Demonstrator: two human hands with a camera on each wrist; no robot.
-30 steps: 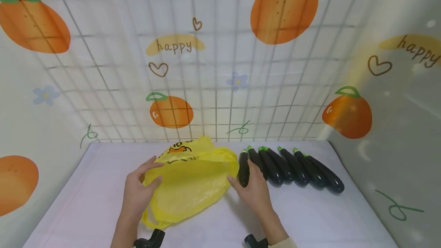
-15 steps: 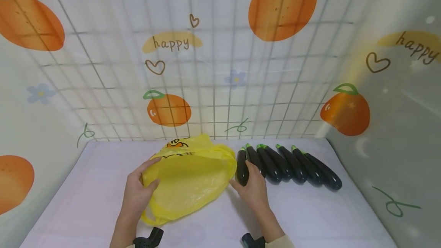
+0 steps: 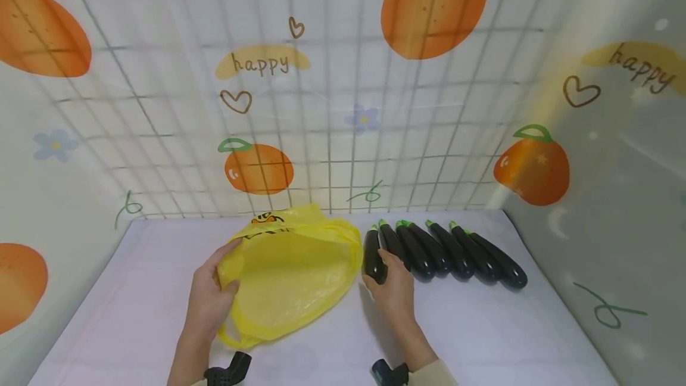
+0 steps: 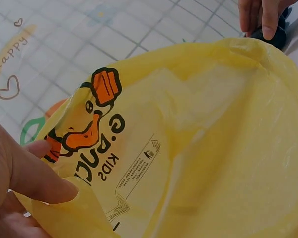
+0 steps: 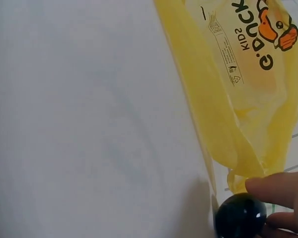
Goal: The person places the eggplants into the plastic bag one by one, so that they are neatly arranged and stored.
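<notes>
A yellow plastic bag (image 3: 300, 285) with a duck print lies spread on the table, its mouth toward me. My left hand (image 3: 206, 290) holds the bag's left edge, with the thumb inside the mouth and the other fingers on the outer side. Right of the bag, my right hand (image 3: 393, 290) grips the lower part of the leftmost dark eggplant (image 3: 371, 249) between thumb and fingers. The rounded end of this eggplant shows under the thumb in the right wrist view. Its green stem points to the back.
Several more eggplants (image 3: 466, 252) lie side by side to the right, stems toward the back. The table (image 3: 482, 338) has a white cover. Behind it stands a wire grid (image 3: 343, 153) under a printed sheet, and sheeted walls close both sides.
My right thumb has moved in against the leftmost eggplant, and the fingers have closed round it. My left hand keeps its hold on the bag. The head view has shifted slightly.
</notes>
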